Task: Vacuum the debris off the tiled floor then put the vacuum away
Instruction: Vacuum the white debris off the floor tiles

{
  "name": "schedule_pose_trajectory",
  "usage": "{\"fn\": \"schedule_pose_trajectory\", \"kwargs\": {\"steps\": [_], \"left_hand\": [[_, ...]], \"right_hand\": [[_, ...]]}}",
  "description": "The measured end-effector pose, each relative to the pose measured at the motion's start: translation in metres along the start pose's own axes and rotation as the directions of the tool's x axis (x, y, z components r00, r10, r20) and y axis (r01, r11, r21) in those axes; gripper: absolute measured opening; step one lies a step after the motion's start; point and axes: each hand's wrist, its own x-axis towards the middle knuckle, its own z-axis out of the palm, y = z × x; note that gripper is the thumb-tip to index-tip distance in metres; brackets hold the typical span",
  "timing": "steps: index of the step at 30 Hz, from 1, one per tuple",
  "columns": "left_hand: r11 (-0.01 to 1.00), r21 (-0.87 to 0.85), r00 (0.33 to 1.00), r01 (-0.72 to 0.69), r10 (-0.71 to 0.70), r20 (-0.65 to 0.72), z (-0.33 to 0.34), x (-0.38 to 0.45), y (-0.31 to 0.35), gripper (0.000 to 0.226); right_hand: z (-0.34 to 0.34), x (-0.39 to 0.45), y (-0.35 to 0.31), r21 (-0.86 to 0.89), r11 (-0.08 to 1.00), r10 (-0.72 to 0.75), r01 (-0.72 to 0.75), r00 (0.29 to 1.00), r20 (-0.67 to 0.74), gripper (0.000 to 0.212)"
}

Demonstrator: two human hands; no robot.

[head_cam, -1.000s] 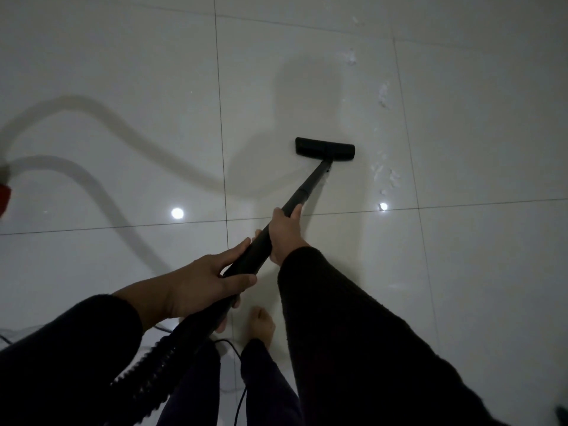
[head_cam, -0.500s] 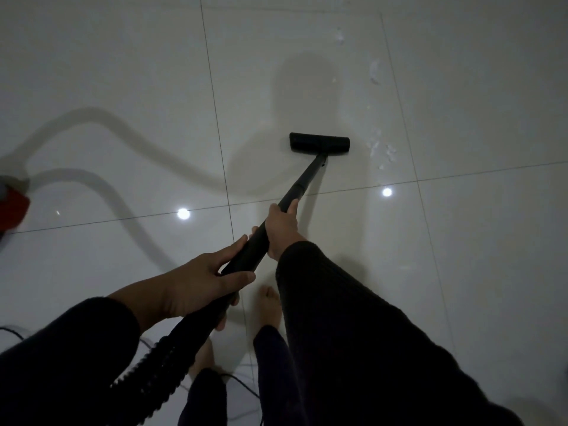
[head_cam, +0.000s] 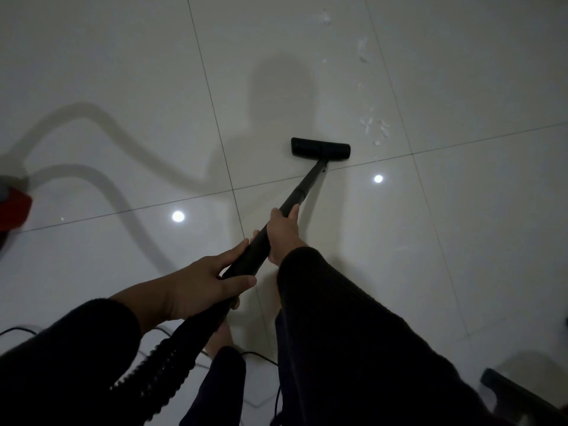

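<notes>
Both grips on wand (head_cam: 302, 192), no markings

**2 hands on the vacuum wand, debris ahead**

The left hand (head_cam: 203, 284) grips the black wand (head_cam: 276, 222) near its lower end, where the ribbed hose (head_cam: 159, 361) begins. The right hand (head_cam: 284, 233) grips the wand further up, thumb lying along it. The floor head (head_cam: 320, 148) sits flat on the glossy tiled floor (head_cam: 461, 241), just beyond a grout line. White debris (head_cam: 375, 127) lies scattered just to its right and trails away up the tile. 2 ceiling lights reflect as bright spots. A red vacuum body (head_cam: 12, 207) shows at the left edge. A thin cord (head_cam: 261, 355) runs past a bare foot (head_cam: 219, 339).
</notes>
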Motion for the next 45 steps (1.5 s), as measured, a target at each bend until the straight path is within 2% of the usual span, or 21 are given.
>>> {"fn": "schedule_pose_trajectory", "kwargs": {"steps": [5, 10, 14, 16, 24, 30, 45], "left_hand": [[0.999, 0.033, 1.000, -0.006, 0.005, 0.030, 0.010, -0.002, -0.014, 0.075], [0.998, 0.067, 0.997, -0.019, 0.014, 0.076, 0.025, 0.009, -0.014, 0.074], [0.994, 0.102, 0.994, -0.043, 0.032, 0.105, 0.039, 0.023, -0.011, 0.073], [0.991, 0.127, 0.993, -0.044, 0.028, 0.118, 0.045, 0.029, -0.006, 0.072], [0.998, 0.064, 0.990, -0.016, 0.007, 0.137, 0.066, 0.065, 0.016, 0.073], [1.000, 0.003, 0.988, -0.015, 0.014, 0.154, 0.076, 0.104, 0.047, 0.077], [0.996, -0.080, 0.999, -0.044, 0.044, 0.005, 0.082, 0.170, 0.148, 0.078]], "right_hand": [[-0.009, -0.006, 0.023, 0.025, 1.000, 0.013, -0.012, 0.999, -0.046, 0.051], [-0.036, -0.009, 0.024, 0.034, 0.988, 0.154, -0.152, 0.987, -0.056, 0.060], [-0.058, -0.005, 0.025, 0.002, 0.989, 0.151, -0.151, 0.985, -0.087, 0.057], [-0.068, -0.001, 0.025, 0.068, 0.985, 0.168, -0.161, 0.979, -0.113, 0.064], [-0.100, 0.029, 0.013, 0.111, 0.982, 0.165, -0.149, 0.975, -0.150, 0.065], [-0.126, 0.066, -0.018, 0.096, 0.988, 0.136, -0.125, 0.983, -0.123, 0.066], [-0.160, 0.140, -0.125, -0.028, 0.995, 0.099, -0.099, 0.995, -0.001, 0.064]]}}
